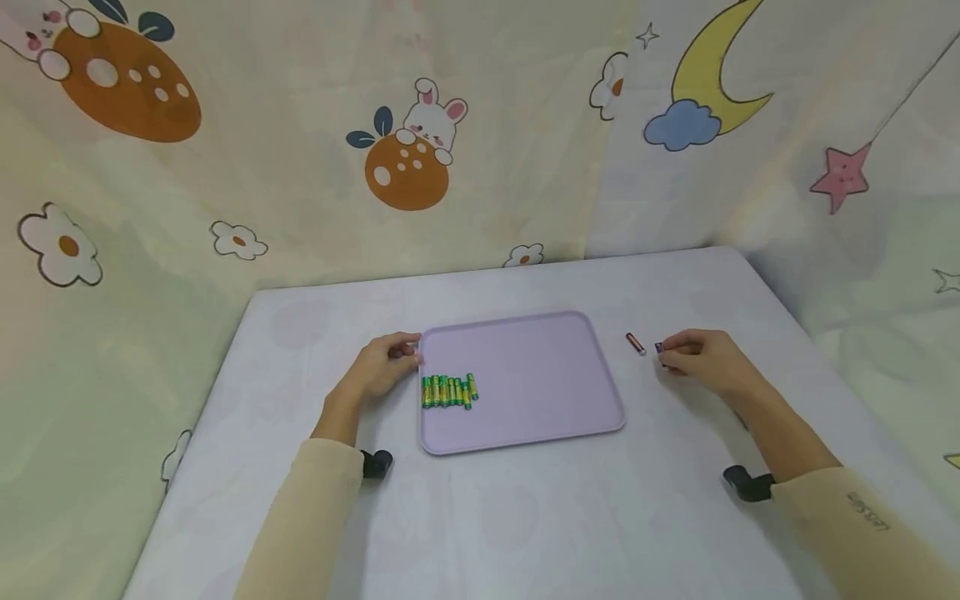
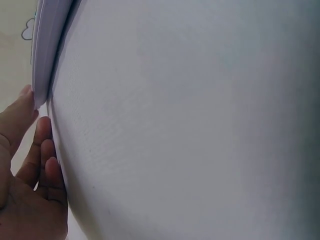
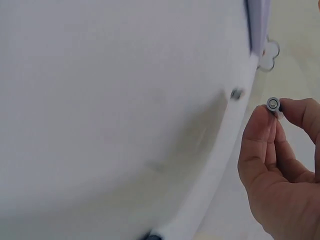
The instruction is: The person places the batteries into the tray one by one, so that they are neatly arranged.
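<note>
On the table lies a pale purple tray (image 1: 540, 375). Several green batteries (image 1: 443, 392) stand side by side in a row at its left side. My left hand (image 1: 384, 367) touches the tray's left rim near the far corner with its fingertips; in the left wrist view the left hand (image 2: 35, 175) is loosely bent beside the rim (image 2: 47, 55). To the right of the tray, my right hand (image 1: 703, 358) pinches a dark battery (image 1: 659, 348) between thumb and fingers. The battery's round end (image 3: 273, 104) faces the camera in the right wrist view.
An orange and dark battery (image 1: 636, 343) lies on the white tablecloth (image 1: 495, 517) between the tray and my right hand. A small dark item (image 1: 741, 420), partly hidden, lies beside my right wrist. Behind the table hangs a patterned cloth (image 1: 300, 167).
</note>
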Demonstrator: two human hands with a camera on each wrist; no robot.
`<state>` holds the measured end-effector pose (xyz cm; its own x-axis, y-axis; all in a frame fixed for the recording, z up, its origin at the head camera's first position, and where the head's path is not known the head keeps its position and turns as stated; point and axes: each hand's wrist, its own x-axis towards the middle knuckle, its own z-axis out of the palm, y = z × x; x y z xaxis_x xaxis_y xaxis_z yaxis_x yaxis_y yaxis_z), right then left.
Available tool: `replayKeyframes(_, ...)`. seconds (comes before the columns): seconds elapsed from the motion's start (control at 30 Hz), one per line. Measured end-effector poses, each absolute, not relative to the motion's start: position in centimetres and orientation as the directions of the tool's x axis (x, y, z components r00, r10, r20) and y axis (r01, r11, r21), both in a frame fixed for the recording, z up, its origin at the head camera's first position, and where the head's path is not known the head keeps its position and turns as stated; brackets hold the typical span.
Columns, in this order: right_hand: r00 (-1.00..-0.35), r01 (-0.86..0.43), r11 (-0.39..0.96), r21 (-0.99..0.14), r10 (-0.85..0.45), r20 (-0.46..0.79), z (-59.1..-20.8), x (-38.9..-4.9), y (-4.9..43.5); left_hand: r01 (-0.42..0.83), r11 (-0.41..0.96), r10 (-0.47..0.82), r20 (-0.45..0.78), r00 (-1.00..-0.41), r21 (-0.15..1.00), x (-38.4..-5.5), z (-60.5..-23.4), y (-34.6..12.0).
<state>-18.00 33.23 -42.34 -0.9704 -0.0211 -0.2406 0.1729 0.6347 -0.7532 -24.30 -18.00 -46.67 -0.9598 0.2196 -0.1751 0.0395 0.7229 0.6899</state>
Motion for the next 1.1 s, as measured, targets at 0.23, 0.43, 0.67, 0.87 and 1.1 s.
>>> replayKeyframes(0.23, -0.971, 0.134, 0.477, -0.868, -0.113, -0.212, -42.3, -18.8, 29.0, 0.055, 0.715, 0.229, -0.159, -0.96, 0.697, -24.4, -46.7, -18.1)
replayKeyframes(0.43, -0.959, 0.184, 0.319, -0.93, -0.149, -0.241, -44.0, -20.2, 23.7, 0.034, 0.725, 0.209, -0.173, -0.962, 0.688, -24.3, -46.5, -18.6)
replayKeyframes(0.67, -0.942, 0.202, 0.343, -0.917, -0.188, -0.278, -45.1, -20.9, 18.1, 0.047, 0.709, 0.235, -0.173, -0.956, 0.703, -24.3, -46.5, -18.4)
replayKeyframes(0.87, -0.909, 0.235, 0.339, -0.911, -0.255, -0.329, -45.4, -20.5, 13.7, 0.075, 0.723, 0.24, -0.148, -0.959, 0.687, -24.5, -46.4, -18.4)
replayKeyframes(1.1, -0.911, 0.211, 0.389, -0.897, -0.255, -0.325, -45.4, -20.5, 11.2, 0.062, 0.71, 0.226, -0.144, -0.963, 0.702, -24.3, -46.4, -18.0)
